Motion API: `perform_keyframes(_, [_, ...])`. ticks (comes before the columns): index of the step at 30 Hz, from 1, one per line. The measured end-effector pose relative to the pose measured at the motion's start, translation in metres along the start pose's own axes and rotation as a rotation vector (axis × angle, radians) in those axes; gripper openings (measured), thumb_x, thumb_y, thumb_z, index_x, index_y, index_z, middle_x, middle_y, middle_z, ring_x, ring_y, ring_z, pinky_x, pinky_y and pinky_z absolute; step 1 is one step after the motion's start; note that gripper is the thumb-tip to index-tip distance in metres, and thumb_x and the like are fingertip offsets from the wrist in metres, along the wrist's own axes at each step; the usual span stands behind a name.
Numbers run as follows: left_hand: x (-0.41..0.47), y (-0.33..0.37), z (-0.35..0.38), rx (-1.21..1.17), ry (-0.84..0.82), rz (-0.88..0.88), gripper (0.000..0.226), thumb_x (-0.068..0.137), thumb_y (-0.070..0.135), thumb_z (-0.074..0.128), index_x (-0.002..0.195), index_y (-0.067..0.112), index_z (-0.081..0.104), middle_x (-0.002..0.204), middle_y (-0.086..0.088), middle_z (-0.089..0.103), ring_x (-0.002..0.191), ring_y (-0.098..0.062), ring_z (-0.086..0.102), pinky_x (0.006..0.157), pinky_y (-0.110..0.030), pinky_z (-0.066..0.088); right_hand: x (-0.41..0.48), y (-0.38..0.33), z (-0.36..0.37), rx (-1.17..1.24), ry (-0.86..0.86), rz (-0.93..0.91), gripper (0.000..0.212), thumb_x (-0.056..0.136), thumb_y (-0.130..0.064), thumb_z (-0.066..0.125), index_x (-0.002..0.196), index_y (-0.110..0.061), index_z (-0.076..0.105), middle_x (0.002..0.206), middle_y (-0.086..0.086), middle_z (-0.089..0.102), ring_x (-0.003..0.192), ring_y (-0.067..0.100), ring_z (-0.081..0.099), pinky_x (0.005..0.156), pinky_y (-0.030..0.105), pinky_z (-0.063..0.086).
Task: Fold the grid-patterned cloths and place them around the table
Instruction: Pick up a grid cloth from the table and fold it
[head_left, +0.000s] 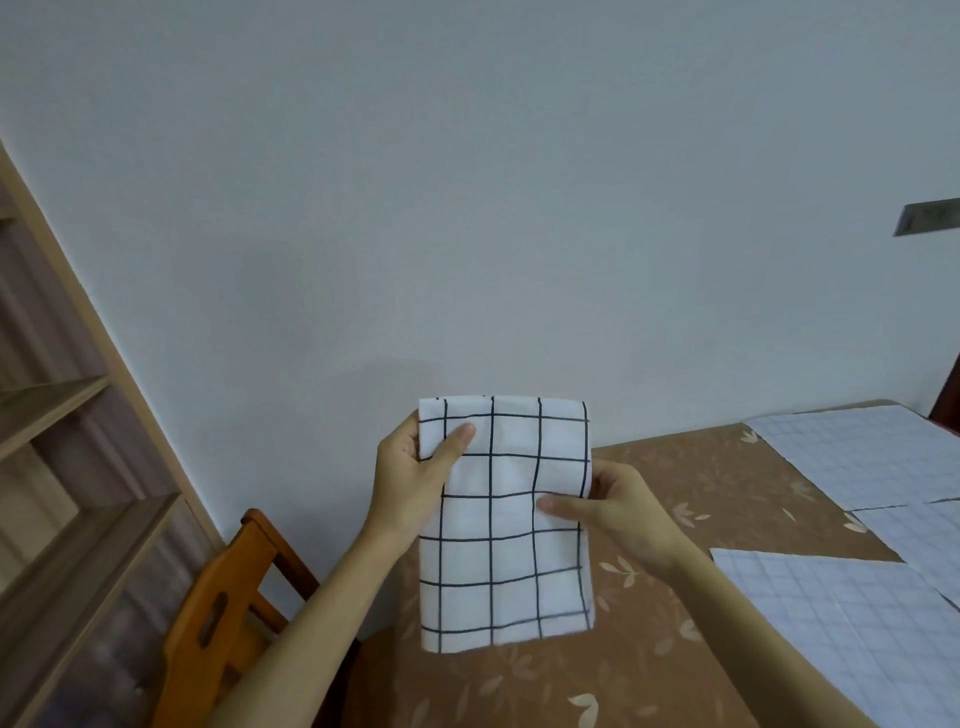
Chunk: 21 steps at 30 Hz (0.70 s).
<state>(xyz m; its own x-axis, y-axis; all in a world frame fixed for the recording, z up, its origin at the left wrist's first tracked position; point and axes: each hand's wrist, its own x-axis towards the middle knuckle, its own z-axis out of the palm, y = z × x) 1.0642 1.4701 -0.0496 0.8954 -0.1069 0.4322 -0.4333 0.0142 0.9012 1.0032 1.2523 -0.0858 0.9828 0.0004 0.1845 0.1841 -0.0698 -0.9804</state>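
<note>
A white cloth with a black grid (506, 525), folded into a tall rectangle, hangs in the air above the near left corner of the table (691, 483). My left hand (415, 473) pinches its upper left edge, thumb on the front. My right hand (613, 501) pinches its right edge at mid-height, thumb lying across the front. The fold runs along the top. The cloth's lower end hangs free.
The table has a brown leaf-patterned cover. Pale blue grid sheets (878, 457) lie flat along its right side, one near the front (852, 613). An orange wooden chair (223, 613) stands at the table's left. A shelf unit (67, 467) lines the left wall.
</note>
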Motion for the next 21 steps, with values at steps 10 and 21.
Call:
perform_keyframes(10, [0.001,-0.023,-0.025,0.165,-0.444,-0.208,0.029,0.09,0.006,0.071,0.118,0.011,0.068,0.106,0.004,0.078,0.099,-0.012,0.074,0.09,-0.028,0.058,0.002,-0.013,-0.02,0.064,0.154,-0.069,0.019,0.085,-0.006,0.074,0.104,-0.007,0.076,0.101,0.006,0.079,0.095,0.023,0.076,0.08,0.031,0.061])
perform_keyframes(21, [0.003,-0.012,-0.019,0.16,-0.389,-0.165,0.025,0.097,0.031,0.061,0.109,0.012,0.073,0.108,-0.001,0.077,0.106,-0.015,0.071,0.099,-0.024,0.051,-0.001,-0.013,-0.029,-0.242,-0.017,-0.114,0.008,0.093,-0.016,0.069,0.091,-0.02,0.076,0.084,-0.01,0.077,0.076,0.006,0.072,0.07,0.023,0.053])
